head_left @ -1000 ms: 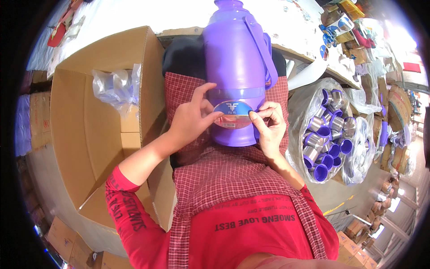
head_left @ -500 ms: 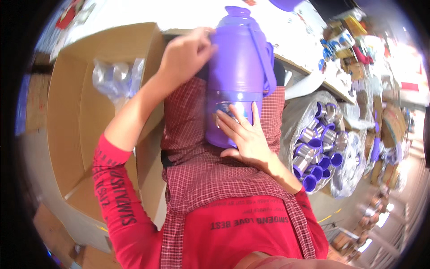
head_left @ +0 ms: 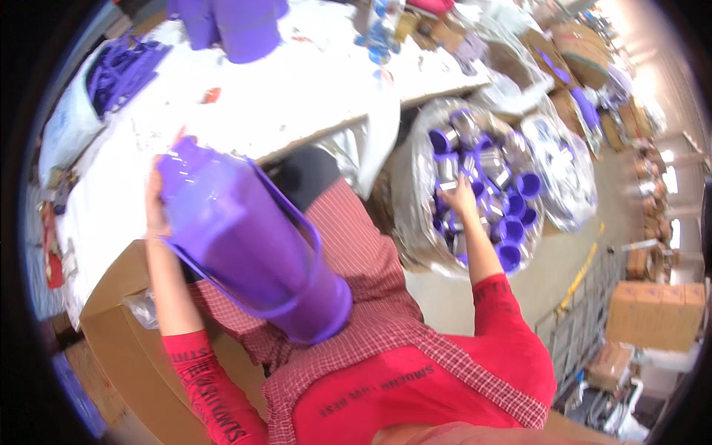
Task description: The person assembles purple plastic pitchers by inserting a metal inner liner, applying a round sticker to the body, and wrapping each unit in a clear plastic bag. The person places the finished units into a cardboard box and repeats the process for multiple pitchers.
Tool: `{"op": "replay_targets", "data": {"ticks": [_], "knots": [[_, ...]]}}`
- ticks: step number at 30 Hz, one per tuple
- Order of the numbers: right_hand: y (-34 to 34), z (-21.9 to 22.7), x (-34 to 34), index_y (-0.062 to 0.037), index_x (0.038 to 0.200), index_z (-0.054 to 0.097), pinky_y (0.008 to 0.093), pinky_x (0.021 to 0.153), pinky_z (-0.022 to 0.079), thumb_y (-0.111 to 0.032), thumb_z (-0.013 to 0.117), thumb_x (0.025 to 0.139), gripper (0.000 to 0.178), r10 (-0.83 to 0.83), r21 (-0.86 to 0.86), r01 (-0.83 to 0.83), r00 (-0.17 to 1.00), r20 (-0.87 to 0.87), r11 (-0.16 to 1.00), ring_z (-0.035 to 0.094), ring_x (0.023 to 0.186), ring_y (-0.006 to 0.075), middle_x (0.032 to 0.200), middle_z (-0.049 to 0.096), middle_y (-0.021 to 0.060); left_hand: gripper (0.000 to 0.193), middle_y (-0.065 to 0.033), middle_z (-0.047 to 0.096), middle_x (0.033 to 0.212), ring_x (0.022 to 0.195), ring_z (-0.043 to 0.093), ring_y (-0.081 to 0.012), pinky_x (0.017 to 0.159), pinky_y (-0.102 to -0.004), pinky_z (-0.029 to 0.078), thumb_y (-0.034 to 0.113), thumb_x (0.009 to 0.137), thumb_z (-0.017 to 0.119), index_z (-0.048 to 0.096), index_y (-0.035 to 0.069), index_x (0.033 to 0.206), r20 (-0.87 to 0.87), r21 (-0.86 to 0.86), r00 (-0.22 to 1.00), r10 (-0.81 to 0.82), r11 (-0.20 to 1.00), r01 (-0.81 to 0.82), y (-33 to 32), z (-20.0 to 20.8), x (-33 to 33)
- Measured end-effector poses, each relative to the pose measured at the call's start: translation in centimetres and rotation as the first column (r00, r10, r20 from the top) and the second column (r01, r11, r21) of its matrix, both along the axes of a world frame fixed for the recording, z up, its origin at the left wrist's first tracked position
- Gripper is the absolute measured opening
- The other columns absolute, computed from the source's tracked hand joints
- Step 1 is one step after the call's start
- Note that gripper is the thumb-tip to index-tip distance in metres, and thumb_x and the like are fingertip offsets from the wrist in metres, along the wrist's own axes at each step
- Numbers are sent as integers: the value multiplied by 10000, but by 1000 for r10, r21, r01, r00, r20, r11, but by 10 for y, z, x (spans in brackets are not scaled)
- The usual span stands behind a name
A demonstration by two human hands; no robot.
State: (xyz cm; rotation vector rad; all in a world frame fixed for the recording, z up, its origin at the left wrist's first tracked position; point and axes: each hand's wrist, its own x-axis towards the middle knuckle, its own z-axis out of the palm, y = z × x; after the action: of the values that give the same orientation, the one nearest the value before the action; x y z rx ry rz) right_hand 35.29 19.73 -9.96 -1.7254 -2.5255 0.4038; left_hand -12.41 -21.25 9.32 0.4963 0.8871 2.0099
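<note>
A purple thermos flask (head_left: 256, 241) lies slanted across my lap, its base toward my body and its top toward the table. A strap-like handle runs along it. My left hand (head_left: 154, 204) is closed around its top end, the fingers partly hidden behind it. Out to the right, my right hand (head_left: 461, 197) is inside a clear plastic bag (head_left: 415, 196) of steel cups with purple rims. Its thumb and fingers are at the end of one steel cup (head_left: 446, 169) and appear to grip it.
A white table (head_left: 289, 96) stretches ahead, with purple flask bodies (head_left: 248, 33) at its far edge and a sack of purple handles (head_left: 126, 70) at far left. A cardboard box (head_left: 122, 326) stands beside my left leg. Another plastic bag (head_left: 560, 170) is beyond the cups.
My right hand has left the flask and reached right into the bag of cups. My left hand has taken hold of the flask's top, and the flask has tilted left. The view has turned right.
</note>
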Motion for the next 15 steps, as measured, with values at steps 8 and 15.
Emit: {"op": "replay_targets", "data": {"ticks": [8,15], "knots": [[0,37,-29,49,1306,504,445,945,449,-324,806,691,780,-156,290,237,948,-278,927,567,1092,401,1129,602,277,521,-102,564,1252,1136,532,-179,990,-297,420,385,948,551,480,57,1347,-355,-443,934,-43,888,-127,17,-1,5],[-89,216,-244,10,1458,360,385,1029,427,-257,914,595,1059,565,346,-536,321,-760,770,515,1237,267,1398,478,163,694,-128,419,1448,1332,385,-231,1123,-384,260,475,972,478,252,141,1536,-345,-329,938,-26,940,-95,43,30,27]]}}
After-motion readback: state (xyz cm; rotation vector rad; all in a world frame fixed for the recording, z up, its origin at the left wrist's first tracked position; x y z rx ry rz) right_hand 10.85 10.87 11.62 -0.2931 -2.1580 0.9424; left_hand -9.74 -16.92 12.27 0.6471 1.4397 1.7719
